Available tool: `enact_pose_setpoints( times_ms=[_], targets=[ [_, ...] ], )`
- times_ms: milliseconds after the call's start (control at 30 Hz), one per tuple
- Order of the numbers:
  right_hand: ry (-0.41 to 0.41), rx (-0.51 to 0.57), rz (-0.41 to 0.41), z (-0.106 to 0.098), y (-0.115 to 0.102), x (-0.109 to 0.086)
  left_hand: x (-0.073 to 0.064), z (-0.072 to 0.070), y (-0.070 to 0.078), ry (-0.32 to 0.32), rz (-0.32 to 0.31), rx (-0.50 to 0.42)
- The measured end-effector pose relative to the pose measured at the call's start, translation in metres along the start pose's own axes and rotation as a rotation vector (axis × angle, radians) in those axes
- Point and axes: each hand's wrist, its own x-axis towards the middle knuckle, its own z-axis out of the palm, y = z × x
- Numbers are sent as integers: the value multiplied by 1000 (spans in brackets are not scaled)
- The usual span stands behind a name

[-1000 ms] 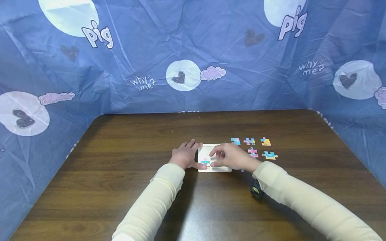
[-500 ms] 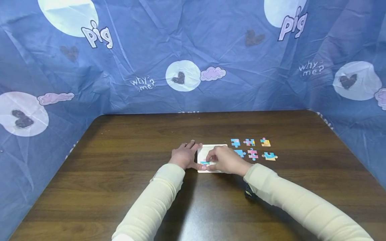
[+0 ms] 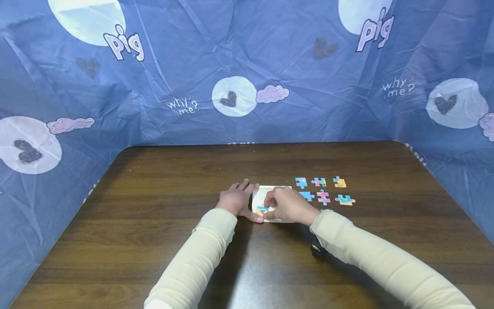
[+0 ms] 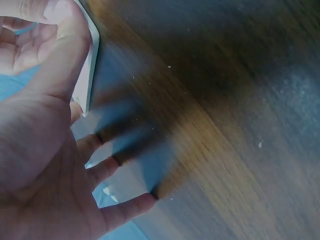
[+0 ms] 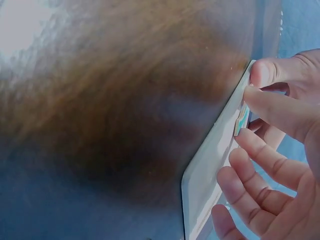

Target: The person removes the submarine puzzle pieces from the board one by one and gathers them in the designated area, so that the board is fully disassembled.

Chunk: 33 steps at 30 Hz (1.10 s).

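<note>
A small white puzzle tray [image 3: 260,195] lies mid-table. My left hand [image 3: 236,201] rests along its left side, fingers spread, with the thumb on the near left corner. My right hand [image 3: 290,205] is over the tray's right part. Thumb and index finger pinch a teal-and-yellow jigsaw piece [image 3: 262,210] near that same corner; in the right wrist view the piece [image 5: 242,121] sits between the two fingertips, against the tray [image 5: 207,172]. In the left wrist view my left thumb [image 4: 65,55] crosses the tray's edge. The hand hides much of the piece.
To the right of the tray, loose jigsaw pieces lie in two rows, among them a blue one [image 3: 301,183], a pink one [image 3: 323,197] and a yellow one [image 3: 339,182]. A blue printed cloth [image 3: 247,56] hangs behind the brown table [image 3: 173,171].
My right hand has moved left and closed on the piece, which now sits slightly turned. My left thumb has slid off the piece onto the tray's corner; the other left fingers look unchanged.
</note>
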Motion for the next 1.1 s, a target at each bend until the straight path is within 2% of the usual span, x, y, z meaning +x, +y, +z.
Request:
enact_pose_setpoints(
  times_ms=[300,500,700,1100],
  targets=[
    [1,-34,18,-8,9,0,0,-1,3,-11,-15,-15],
    [18,-38,-15,-6,10,0,-1,-1,3,-7,-2,0],
    [18,-102,-30,-6,8,5,-1,-1,2,-3,3,-3],
    [-35,-149,-69,-12,12,4,1,2,1,7,1,-13]
  ],
)
